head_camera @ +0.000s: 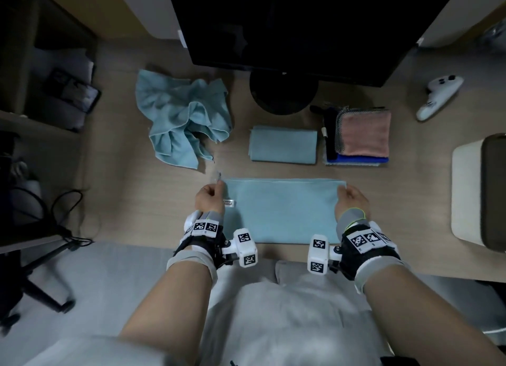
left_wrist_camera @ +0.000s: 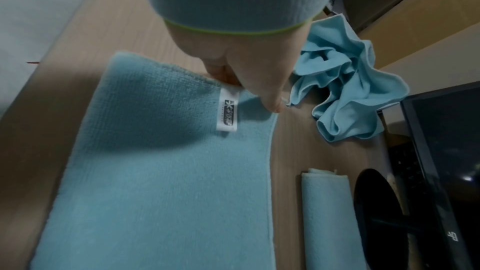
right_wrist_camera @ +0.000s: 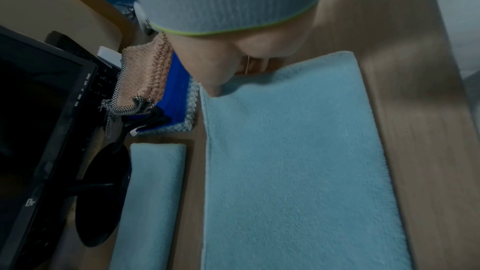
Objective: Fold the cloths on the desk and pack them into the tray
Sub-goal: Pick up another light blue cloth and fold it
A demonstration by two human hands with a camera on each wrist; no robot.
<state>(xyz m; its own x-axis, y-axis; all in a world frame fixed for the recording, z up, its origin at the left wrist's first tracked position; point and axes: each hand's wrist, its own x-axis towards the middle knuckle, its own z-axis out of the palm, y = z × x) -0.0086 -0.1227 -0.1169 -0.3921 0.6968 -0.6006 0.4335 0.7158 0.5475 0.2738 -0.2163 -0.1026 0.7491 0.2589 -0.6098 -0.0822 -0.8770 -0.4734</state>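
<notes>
A light-blue cloth (head_camera: 284, 209) (left_wrist_camera: 168, 171) (right_wrist_camera: 298, 161) lies flat on the desk in front of me as a wide rectangle, with a white label (left_wrist_camera: 228, 110) near its left end. My left hand (head_camera: 209, 198) (left_wrist_camera: 249, 73) pinches its far left corner. My right hand (head_camera: 351, 198) (right_wrist_camera: 233, 59) pinches its far right corner. A crumpled light-blue cloth (head_camera: 183, 119) (left_wrist_camera: 345, 93) sits at the back left. A small folded light-blue cloth (head_camera: 283, 144) (right_wrist_camera: 153, 192) lies just beyond the flat one. A white tray (head_camera: 465, 190) stands at the right edge.
A stack of folded cloths (head_camera: 365, 133) (right_wrist_camera: 148, 73), pink on top of blue, sits right of the small folded one. The monitor (head_camera: 301, 23) and its round black base (head_camera: 283, 92) stand at the back. A white controller (head_camera: 440, 94) lies far right.
</notes>
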